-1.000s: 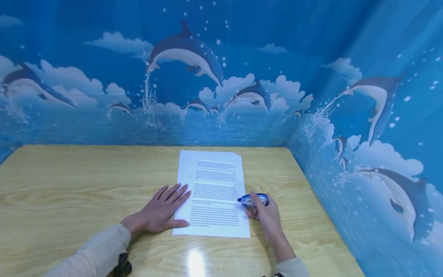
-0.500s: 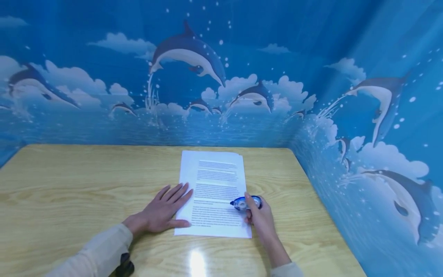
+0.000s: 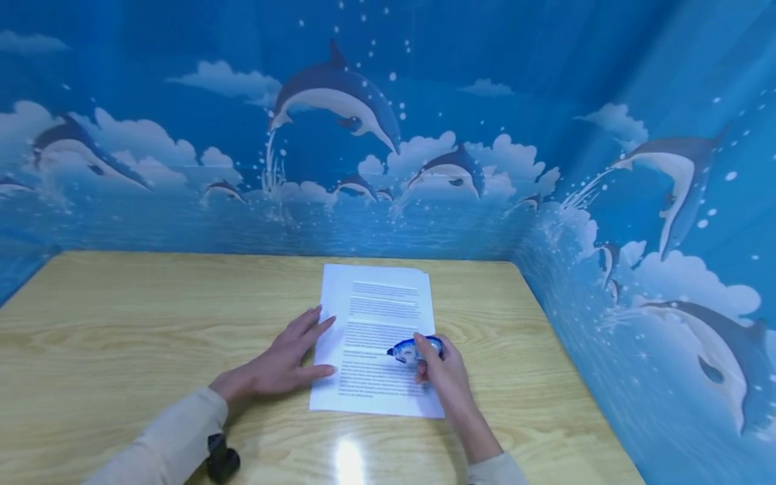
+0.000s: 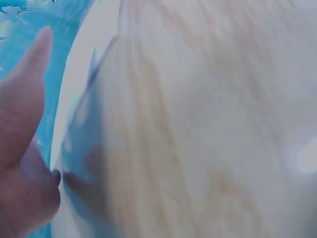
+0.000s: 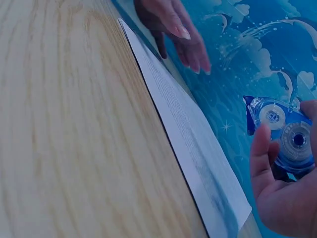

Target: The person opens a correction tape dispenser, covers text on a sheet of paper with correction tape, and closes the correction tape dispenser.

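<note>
In the head view my right hand grips a blue, see-through correction tape dispenser, its tip pointing left over the printed sheet. Two round reels show through the casing of the correction tape dispenser in the right wrist view, with fingers curled around its near end and its tip up off the paper. My left hand is at the sheet's left edge, thumb spread and fingers extended, holding nothing. The right wrist view shows this left hand raised over the paper.
At least one more sheet lies under the top one, a corner peeking out at the far right. The wood-grain table is backed and flanked on the right by a blue dolphin-print curtain. A black device sits at the left wrist.
My right hand has carried the correction tape dispenser left, from the sheet's right edge to over its text. My left hand, earlier flat with fingers spread on the paper, has lifted and drawn its fingers together.
</note>
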`<act>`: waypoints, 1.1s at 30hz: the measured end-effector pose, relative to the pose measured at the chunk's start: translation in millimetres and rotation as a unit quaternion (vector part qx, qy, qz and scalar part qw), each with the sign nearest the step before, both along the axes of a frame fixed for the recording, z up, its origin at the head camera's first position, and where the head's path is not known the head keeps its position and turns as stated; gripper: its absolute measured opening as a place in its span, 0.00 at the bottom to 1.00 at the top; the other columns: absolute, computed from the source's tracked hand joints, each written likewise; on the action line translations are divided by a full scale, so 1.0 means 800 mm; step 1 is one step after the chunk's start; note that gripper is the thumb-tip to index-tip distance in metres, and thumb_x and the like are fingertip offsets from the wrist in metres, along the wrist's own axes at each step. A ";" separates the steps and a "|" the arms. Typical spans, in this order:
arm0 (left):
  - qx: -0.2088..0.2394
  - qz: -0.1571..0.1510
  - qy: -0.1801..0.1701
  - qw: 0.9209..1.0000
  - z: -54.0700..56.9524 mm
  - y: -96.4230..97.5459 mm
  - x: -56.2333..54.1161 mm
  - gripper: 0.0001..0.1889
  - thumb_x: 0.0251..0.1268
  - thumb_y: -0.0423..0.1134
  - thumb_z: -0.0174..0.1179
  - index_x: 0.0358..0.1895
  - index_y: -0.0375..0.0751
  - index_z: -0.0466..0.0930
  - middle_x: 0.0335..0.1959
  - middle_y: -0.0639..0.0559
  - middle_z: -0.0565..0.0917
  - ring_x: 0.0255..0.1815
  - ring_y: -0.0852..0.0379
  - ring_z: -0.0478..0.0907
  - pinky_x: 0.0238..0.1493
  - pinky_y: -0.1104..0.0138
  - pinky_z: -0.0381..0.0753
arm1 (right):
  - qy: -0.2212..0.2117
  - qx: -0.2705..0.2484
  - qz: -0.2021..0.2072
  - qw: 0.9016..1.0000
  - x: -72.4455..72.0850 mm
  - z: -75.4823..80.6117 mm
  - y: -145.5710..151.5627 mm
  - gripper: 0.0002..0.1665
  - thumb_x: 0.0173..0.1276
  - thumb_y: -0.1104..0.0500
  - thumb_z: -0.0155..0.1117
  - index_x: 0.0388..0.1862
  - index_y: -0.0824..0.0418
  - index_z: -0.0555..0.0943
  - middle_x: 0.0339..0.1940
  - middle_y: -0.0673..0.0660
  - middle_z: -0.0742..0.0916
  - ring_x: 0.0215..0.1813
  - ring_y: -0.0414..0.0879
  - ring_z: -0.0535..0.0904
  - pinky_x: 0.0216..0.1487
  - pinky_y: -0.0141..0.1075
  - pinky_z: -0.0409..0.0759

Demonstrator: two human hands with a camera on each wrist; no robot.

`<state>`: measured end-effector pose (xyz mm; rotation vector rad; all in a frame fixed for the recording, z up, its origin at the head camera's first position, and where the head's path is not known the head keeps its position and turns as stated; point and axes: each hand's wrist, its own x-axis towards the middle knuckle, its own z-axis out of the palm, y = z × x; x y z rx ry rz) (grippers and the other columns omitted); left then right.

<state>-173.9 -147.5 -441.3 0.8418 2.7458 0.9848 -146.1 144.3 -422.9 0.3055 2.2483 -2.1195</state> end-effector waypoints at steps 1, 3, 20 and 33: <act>0.006 0.007 0.004 1.000 0.002 0.001 0.000 0.46 0.60 0.66 0.56 0.76 0.51 0.49 0.76 0.44 0.47 0.75 0.43 0.42 0.68 0.40 0.48 | 0.003 -0.003 0.001 1.000 0.000 0.001 -0.002 0.26 0.64 0.43 0.65 0.42 0.65 0.74 0.22 0.54 0.76 0.21 0.43 0.73 0.24 0.34 0.80; 0.024 0.014 0.014 1.000 0.008 0.007 0.002 0.45 0.60 0.62 0.59 0.76 0.51 0.52 0.73 0.44 0.55 0.71 0.44 0.51 0.66 0.42 0.55 | 0.010 -0.008 0.005 1.000 0.000 0.003 -0.005 0.26 0.62 0.45 0.67 0.43 0.66 0.74 0.25 0.56 0.78 0.24 0.44 0.76 0.26 0.37 0.82; 0.228 0.028 -0.143 0.963 0.036 0.097 0.020 0.20 0.56 0.42 0.70 0.49 0.35 0.81 0.34 0.51 0.82 0.34 0.58 0.78 0.35 0.67 0.80 | 0.052 0.013 0.064 0.997 0.016 0.037 -0.038 0.22 0.71 0.45 0.57 0.37 0.63 0.67 0.19 0.54 0.76 0.18 0.40 0.69 0.18 0.27 0.69; 0.273 0.067 -0.184 0.942 0.032 0.099 0.023 0.14 0.53 0.44 0.72 0.38 0.38 0.85 0.29 0.53 0.84 0.31 0.57 0.80 0.34 0.66 0.81 | 0.061 0.004 0.075 0.995 0.022 0.042 -0.040 0.21 0.72 0.46 0.55 0.36 0.63 0.66 0.19 0.55 0.75 0.18 0.40 0.67 0.18 0.26 0.66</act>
